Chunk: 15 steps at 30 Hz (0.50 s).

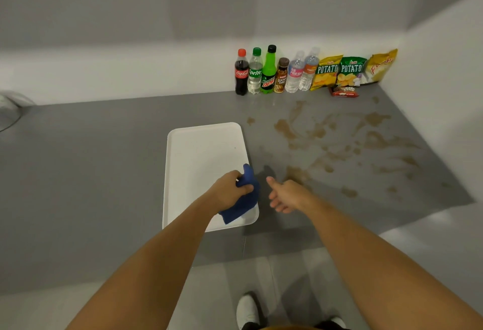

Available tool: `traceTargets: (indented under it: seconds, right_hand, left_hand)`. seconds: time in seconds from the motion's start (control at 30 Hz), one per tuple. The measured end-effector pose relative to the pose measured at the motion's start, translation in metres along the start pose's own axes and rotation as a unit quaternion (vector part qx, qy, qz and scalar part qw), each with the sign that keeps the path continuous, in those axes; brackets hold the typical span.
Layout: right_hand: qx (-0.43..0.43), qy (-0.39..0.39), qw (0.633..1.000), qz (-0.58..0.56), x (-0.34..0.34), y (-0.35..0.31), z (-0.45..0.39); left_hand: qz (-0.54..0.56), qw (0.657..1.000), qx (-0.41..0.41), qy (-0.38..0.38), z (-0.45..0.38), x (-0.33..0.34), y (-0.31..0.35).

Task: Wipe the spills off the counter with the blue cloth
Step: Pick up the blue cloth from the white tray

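My left hand (230,191) grips the blue cloth (244,200), bunched and hanging over the right front corner of a white tray (198,157). Just to the right of the cloth, my right hand (285,195) hovers above the grey counter (104,160) with fingers loosely spread, thumb up, and nothing in it. Brown spills (337,144) are smeared and spattered across the right part of the counter, from near my right hand back toward the far corner.
Several drink bottles (271,71) and snack bags (350,71) line the back wall at the right, with a small red packet (343,91) in front. A white wall bounds the counter's right side. A clear rounded object (10,110) sits at far left.
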State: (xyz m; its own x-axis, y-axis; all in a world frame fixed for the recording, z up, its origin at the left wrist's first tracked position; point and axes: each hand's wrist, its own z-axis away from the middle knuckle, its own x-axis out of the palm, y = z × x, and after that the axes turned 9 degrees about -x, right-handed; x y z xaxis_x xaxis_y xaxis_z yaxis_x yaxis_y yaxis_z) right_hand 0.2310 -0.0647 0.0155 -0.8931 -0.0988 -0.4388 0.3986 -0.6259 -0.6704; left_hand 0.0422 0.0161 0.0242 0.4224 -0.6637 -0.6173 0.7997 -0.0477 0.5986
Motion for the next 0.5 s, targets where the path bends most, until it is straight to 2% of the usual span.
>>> traceTargets:
  seconds: [0.1,0.2,0.27,0.37,0.5]
  right_hand:
    - [0.022,0.023,0.987,-0.158,0.005,0.000,0.005]
    - [0.011,0.080,0.948,-0.309,0.003,0.002,0.005]
    - [-0.009,0.135,0.944,-0.301,-0.003,0.004,0.002]
    - [-0.057,0.200,0.955,-0.210,-0.016,0.008,0.001]
    - [-0.088,0.220,0.956,-0.175,-0.030,0.020,-0.006]
  left_hand:
    - [0.100,0.995,-0.008,0.004,0.008,0.010,0.023]
    - [0.246,0.968,-0.026,-0.044,0.015,0.023,0.044]
    - [0.290,0.954,-0.023,-0.070,0.018,0.032,0.056]
    - [0.317,0.944,-0.029,-0.088,0.019,0.045,0.067]
    - [0.333,0.936,-0.055,-0.102,0.011,0.059,0.072]
